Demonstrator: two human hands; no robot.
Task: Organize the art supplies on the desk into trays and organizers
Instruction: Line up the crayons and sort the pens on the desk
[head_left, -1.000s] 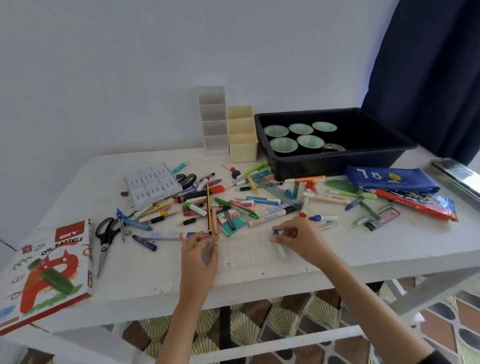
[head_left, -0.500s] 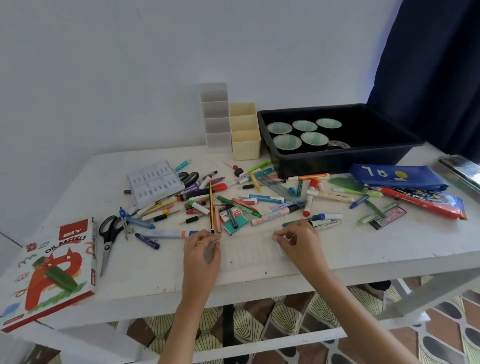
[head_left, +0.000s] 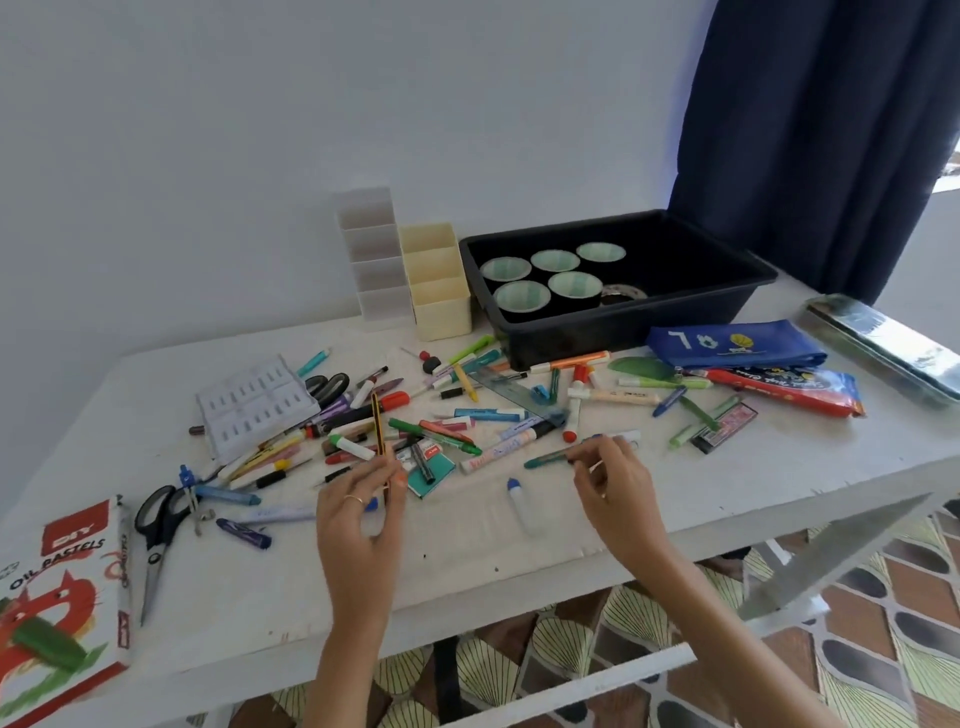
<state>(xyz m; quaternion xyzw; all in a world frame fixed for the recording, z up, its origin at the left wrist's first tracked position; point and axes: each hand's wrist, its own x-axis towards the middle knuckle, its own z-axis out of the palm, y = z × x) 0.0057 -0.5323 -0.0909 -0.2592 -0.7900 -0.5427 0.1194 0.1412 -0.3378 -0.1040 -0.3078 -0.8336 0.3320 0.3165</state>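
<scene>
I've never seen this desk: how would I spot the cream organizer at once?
Find the big black tray at the back of the desk. Just left of it stands the cream organizer, a stepped row of open compartments. The white organizer on its other side has the same stepped shape, so colour is the giveaway: only this one is cream.

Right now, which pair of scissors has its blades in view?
The scissors beside the oil pastels box, blades toward the front edge; the other pair shows only handles behind the white case.
</scene>
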